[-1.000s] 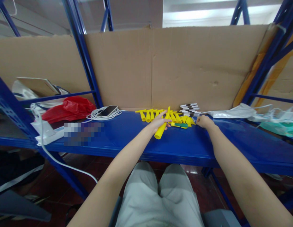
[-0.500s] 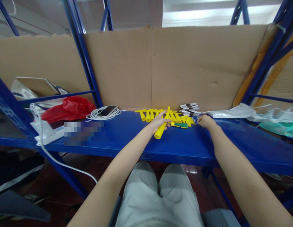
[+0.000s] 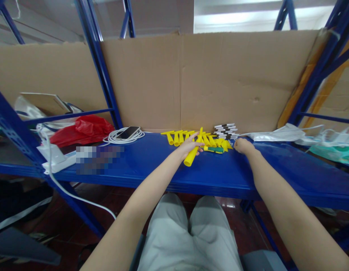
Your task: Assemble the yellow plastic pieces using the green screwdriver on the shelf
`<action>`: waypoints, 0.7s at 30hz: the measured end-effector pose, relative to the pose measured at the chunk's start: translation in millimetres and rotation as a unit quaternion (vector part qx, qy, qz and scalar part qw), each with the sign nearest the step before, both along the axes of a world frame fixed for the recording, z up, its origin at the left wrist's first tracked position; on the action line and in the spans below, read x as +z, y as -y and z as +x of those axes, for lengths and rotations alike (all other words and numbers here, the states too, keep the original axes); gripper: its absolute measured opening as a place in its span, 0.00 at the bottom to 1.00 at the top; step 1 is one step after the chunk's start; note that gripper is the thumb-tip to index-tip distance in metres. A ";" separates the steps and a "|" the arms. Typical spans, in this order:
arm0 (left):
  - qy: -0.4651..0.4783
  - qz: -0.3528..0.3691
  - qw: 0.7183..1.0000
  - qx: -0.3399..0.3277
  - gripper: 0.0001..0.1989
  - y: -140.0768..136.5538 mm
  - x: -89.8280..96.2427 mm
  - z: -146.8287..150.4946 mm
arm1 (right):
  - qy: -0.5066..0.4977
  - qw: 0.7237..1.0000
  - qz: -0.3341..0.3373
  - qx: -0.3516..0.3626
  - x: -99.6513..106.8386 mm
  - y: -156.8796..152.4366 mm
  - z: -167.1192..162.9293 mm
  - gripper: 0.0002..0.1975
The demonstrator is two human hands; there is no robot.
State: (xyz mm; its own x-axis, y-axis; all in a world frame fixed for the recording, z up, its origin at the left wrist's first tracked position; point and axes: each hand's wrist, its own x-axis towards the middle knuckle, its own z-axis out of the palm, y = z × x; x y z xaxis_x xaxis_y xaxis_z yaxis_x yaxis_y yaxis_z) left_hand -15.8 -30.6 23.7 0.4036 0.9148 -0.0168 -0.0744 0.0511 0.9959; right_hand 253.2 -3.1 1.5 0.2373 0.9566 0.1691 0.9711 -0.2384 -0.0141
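Note:
My left hand (image 3: 188, 146) is closed round a yellow plastic piece with a hollow tube handle (image 3: 190, 158), held tilted above the blue shelf. Beyond it, several similar yellow pieces (image 3: 176, 139) lie in a row. A green and yellow handle, like a screwdriver's (image 3: 215, 149), rests just right of my left hand. My right hand (image 3: 243, 145) has its fingers pressed together, low over the shelf beside some tiny pale parts (image 3: 230, 143). What is in its fingertips, if anything, is too small to make out. Behind it sits a stack of white strips with dark middles (image 3: 226, 132).
Cardboard (image 3: 214, 79) stands along the back of the blue shelf (image 3: 154, 165). To the left are a phone (image 3: 129, 132) on a coiled white cable (image 3: 112, 140) and a red plastic bag (image 3: 84, 130). White packaging (image 3: 278, 133) and a green item (image 3: 329, 152) lie right.
My right hand has shifted very slightly left, close to the tiny parts. My left hand keeps the yellow piece in the same place.

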 end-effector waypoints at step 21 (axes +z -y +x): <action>0.033 -0.043 0.987 -0.151 0.40 -3.8 -0.5 -6.7 | -0.380 0.808 0.275 0.356 10.2 -4.1 -72.5 0.15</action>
State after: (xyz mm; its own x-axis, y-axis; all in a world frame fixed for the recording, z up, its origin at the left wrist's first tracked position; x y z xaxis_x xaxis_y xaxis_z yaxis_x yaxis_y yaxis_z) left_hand -22.5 -26.8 23.2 0.6604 0.7490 -0.0535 -0.1080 0.1652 0.9803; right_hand 180.7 1.0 11.7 -0.1045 0.7258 0.6799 0.5213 0.6222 -0.5841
